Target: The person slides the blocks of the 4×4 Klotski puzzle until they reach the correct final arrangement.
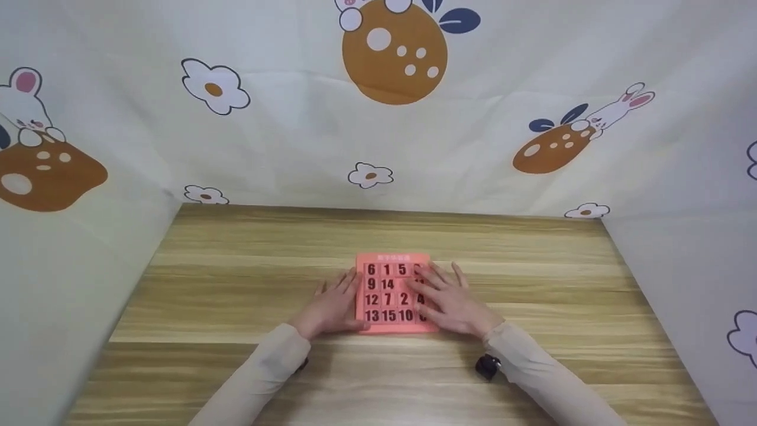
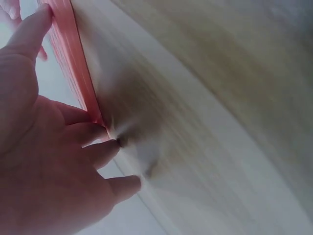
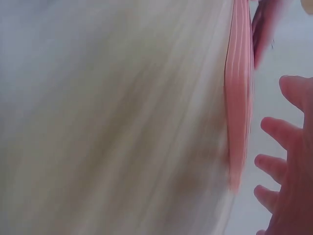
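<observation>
A pinkish-red number slide puzzle (image 1: pixel 396 328) lies flat on the wooden table, its square tiles marked with black numbers. Top-row tiles 6, 1 and 5 can be read, and 13, 15 and 10 at the bottom. My left hand (image 1: pixel 334 307) rests along the puzzle's left side, fingers fairly straight against the edge and thumb at the lower left corner. Over the right column spreads my right hand (image 1: pixel 455 305), partly covering those tiles. The right wrist view shows its fingers (image 3: pixel 274 169) apart and above the puzzle's side edge (image 3: pixel 237 98).
Pale cloth walls (image 1: pixel 284 136) printed with rabbits, fruit and flowers enclose the wooden table (image 1: pixel 236 254) at the back and both sides. A black device (image 1: pixel 488 367) sits by the right wrist, below a light sleeve (image 1: pixel 538 367).
</observation>
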{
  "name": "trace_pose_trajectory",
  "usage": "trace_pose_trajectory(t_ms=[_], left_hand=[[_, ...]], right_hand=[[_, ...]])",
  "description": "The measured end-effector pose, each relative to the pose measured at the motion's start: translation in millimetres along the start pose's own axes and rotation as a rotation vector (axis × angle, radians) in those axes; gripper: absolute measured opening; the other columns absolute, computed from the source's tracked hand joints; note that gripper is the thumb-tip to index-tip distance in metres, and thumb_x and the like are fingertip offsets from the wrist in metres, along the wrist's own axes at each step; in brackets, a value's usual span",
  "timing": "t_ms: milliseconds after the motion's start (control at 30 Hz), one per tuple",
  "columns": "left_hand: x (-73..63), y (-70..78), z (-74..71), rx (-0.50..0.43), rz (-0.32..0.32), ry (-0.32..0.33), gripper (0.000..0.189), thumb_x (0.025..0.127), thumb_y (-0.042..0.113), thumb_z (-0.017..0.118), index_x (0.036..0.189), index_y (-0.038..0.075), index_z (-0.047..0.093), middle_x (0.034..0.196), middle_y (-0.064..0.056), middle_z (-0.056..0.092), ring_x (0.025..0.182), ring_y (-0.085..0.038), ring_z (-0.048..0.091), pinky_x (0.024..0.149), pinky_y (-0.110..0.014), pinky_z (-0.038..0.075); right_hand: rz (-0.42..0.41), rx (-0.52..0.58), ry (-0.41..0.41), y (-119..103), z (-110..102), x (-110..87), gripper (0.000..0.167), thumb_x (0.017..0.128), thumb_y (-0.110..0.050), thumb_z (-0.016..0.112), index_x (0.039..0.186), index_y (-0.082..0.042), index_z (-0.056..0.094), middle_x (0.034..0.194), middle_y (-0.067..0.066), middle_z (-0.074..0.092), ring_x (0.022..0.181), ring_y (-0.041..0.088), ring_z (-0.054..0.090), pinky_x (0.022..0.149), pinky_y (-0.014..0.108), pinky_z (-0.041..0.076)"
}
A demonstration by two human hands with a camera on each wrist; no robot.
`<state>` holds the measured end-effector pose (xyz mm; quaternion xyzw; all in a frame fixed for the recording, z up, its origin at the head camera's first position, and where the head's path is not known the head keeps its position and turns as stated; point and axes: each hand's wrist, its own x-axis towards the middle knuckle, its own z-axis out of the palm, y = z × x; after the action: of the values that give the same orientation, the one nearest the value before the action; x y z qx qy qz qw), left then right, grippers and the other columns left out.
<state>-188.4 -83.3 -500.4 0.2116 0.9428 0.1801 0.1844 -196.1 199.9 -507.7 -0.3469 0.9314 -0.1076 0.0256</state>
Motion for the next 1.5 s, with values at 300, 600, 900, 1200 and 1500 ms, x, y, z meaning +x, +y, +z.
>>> trace_pose_trajectory(t_ms=[300, 600, 900, 1200, 1500], left_hand=[[-0.8, 0.9, -1.1, 0.018, 0.003, -0.013, 0.104, 0.082, 0.051, 0.071, 0.152, -0.003, 0.016, 0.159, -0.019, 0.012, 0.143, -0.037, 0.014, 0.112, -0.059, 0.015], [-0.8, 1.4, -2.5, 0.031, -0.020, -0.017, 0.106, 0.081, 0.052, 0.071, 0.153, -0.001, 0.015, 0.159, -0.017, 0.009, 0.144, -0.036, 0.013, 0.112, -0.059, 0.013], [-1.5, 1.1, -2.6, 0.040, -0.007, -0.023, 0.104, 0.083, 0.053, 0.069, 0.153, -0.002, 0.015, 0.159, -0.017, 0.010, 0.144, -0.036, 0.011, 0.111, -0.061, 0.013], [-0.2, 1.3, -0.5, 0.020, 0.014, -0.012, 0.103, 0.083, 0.051, 0.070, 0.152, -0.003, 0.016, 0.159, -0.018, 0.011, 0.143, -0.037, 0.014, 0.111, -0.062, 0.015], [0.5, -1.0, 0.7, 0.008, 0.011, -0.012, 0.103, 0.083, 0.052, 0.069, 0.153, -0.002, 0.015, 0.159, -0.017, 0.009, 0.144, -0.038, 0.012, 0.111, -0.062, 0.013]], right_hand=[[-0.029, -0.002, -0.065, -26.3, 2.1, 28.6, 0.051, 0.102, -0.047, 0.038, 0.147, -0.025, 0.044, 0.157, 0.006, 0.025, 0.144, 0.034, 0.013, 0.112, 0.061, -0.001], [0.020, 0.015, 0.038, -14.2, 1.2, 12.9, 0.044, 0.102, -0.040, 0.042, 0.139, -0.020, 0.054, 0.154, 0.011, 0.031, 0.142, 0.038, 0.018, 0.110, 0.065, 0.003], [-0.019, 0.074, -0.031, -38.1, 9.5, 40.7, 0.050, 0.102, -0.045, 0.037, 0.146, -0.023, 0.045, 0.158, 0.009, 0.024, 0.144, 0.036, 0.013, 0.112, 0.062, 0.002], [0.018, 0.072, -0.044, -38.5, 9.4, 35.5, 0.048, 0.103, -0.043, 0.037, 0.146, -0.024, 0.045, 0.158, 0.008, 0.022, 0.144, 0.038, 0.010, 0.111, 0.063, 0.000], [0.029, 0.098, -0.004, -33.2, 7.5, 34.9, 0.049, 0.103, -0.042, 0.039, 0.147, -0.022, 0.044, 0.158, 0.009, 0.024, 0.144, 0.038, 0.010, 0.112, 0.061, -0.001]])
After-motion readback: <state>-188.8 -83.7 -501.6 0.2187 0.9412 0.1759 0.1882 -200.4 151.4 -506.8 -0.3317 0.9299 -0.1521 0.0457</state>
